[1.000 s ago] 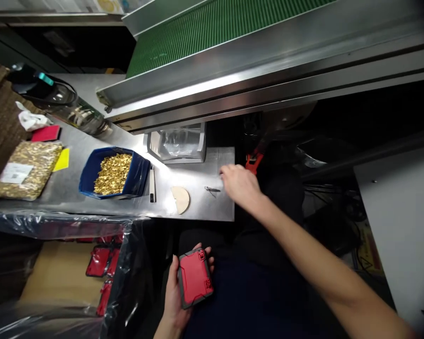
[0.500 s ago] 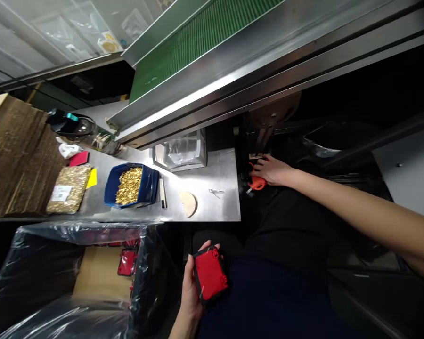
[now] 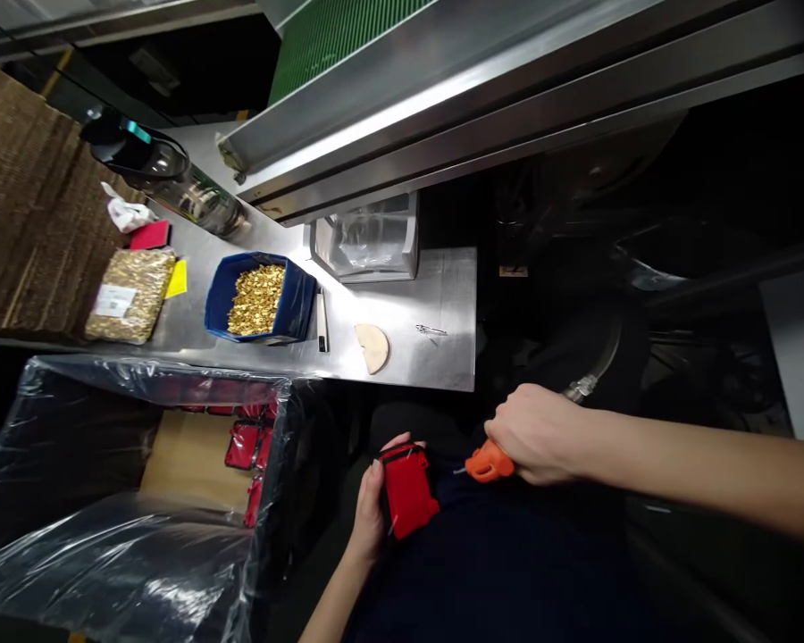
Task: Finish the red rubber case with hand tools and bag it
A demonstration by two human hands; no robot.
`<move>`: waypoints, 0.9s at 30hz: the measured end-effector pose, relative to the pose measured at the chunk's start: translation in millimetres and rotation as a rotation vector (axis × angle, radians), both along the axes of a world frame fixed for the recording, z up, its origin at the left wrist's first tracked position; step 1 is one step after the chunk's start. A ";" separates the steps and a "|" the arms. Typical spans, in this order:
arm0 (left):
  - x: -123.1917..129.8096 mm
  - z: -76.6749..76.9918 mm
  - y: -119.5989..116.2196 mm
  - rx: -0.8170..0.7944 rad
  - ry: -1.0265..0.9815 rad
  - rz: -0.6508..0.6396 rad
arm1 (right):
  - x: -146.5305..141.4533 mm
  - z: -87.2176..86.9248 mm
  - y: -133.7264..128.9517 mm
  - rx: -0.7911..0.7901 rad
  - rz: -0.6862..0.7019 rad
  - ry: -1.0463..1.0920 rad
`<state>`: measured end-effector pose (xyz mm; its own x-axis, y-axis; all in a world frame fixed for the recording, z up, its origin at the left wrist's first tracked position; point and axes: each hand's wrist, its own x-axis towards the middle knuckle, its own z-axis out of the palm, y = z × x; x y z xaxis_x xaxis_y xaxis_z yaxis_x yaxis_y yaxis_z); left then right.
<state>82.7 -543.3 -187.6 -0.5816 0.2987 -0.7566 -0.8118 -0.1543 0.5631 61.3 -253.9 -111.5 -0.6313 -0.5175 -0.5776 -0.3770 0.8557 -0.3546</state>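
My left hand [image 3: 370, 505] is closed around the edge of a red plastic case [image 3: 410, 491] with black trim, held tilted above my lap. My right hand [image 3: 540, 438] is wrapped around an orange air blow gun [image 3: 489, 462]. The gun's thin nozzle points left toward the case, with a gap between them. A clear hose with a metal fitting [image 3: 582, 388] runs up behind my right wrist. Several similar red cases [image 3: 243, 444] lie in a box lined with clear plastic [image 3: 268, 446] at the lower left.
On the metal table [image 3: 452, 357] are a blue bin [image 3: 298, 304] of small gold-coloured pieces, a cutter [image 3: 322, 320], a wooden half-disc [image 3: 373, 348], nail clippers [image 3: 431, 330], and a clear plastic tray [image 3: 368, 246]. A green conveyor [image 3: 335, 40] runs above. A bottle [image 3: 194, 196] stands near cardboard [image 3: 33, 196].
My right hand has brought the orange air blow gun down and left from beside the table to near the case. My left hand has tilted and slightly raised the case. The view has shifted.
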 end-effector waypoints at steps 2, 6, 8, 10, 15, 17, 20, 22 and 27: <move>0.0 -1.4 -2.6 0.009 -0.005 -0.009 | -5.2 5.6 -6.6 0.018 -0.024 -0.026; -2.3 -1.3 -6.5 0.056 0.023 -0.038 | -9.7 16.5 -18.7 0.101 0.041 -0.119; -3.8 0.1 -9.7 0.103 0.036 -0.063 | -11.9 20.9 -23.6 0.152 0.057 -0.156; -5.1 1.5 -13.8 0.163 0.038 -0.090 | -14.4 23.0 -27.4 0.185 0.040 -0.187; -6.4 0.0 -22.9 0.289 0.003 -0.126 | -15.6 17.2 -37.4 0.164 0.023 -0.218; -6.1 -2.1 -24.4 0.312 -0.008 -0.125 | -14.4 13.8 -42.6 0.143 0.014 -0.204; -5.4 -4.2 -25.0 0.344 -0.025 -0.120 | -14.1 12.0 -49.5 0.157 0.011 -0.212; -5.0 -4.6 -25.1 0.370 -0.029 -0.113 | -14.9 12.8 -52.6 0.166 0.022 -0.237; -4.1 -4.9 -26.5 0.390 -0.029 -0.111 | -12.7 10.6 -55.9 0.168 0.016 -0.220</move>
